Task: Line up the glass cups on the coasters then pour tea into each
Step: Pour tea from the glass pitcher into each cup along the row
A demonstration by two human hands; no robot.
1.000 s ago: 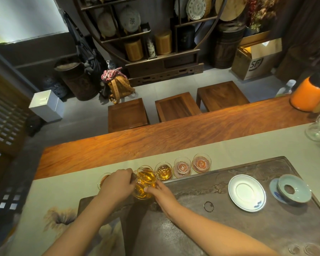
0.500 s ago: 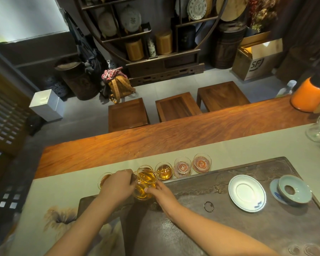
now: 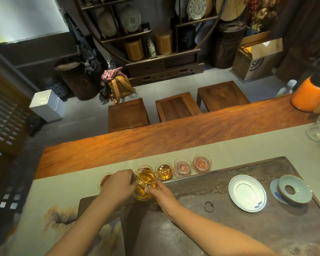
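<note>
A row of small glass cups stands on coasters along the far edge of the dark tea tray [image 3: 229, 228]. The leftmost cup [image 3: 104, 179] holds amber tea and is partly hidden by my left hand [image 3: 116, 185]. A glass pitcher of amber tea [image 3: 145, 183] is held between both hands, with my left hand on its handle side and my right hand [image 3: 162, 194] against its body. Its spout leans toward a cup with tea [image 3: 164, 172]. Two cups to the right [image 3: 182, 168] [image 3: 201, 163] look empty, their pink coasters showing through.
A white saucer [image 3: 247, 193] and a pale blue gaiwan lid on a dish [image 3: 294, 191] sit on the tray's right. A metal ring [image 3: 209, 206] lies near them. Glassware [image 3: 319, 130] and an orange kettle [image 3: 308, 95] stand at the far right. Wooden stools are beyond the table.
The pitcher and both hands stay nearly still over the cups; the pitcher leans slightly more toward the cup on its right.
</note>
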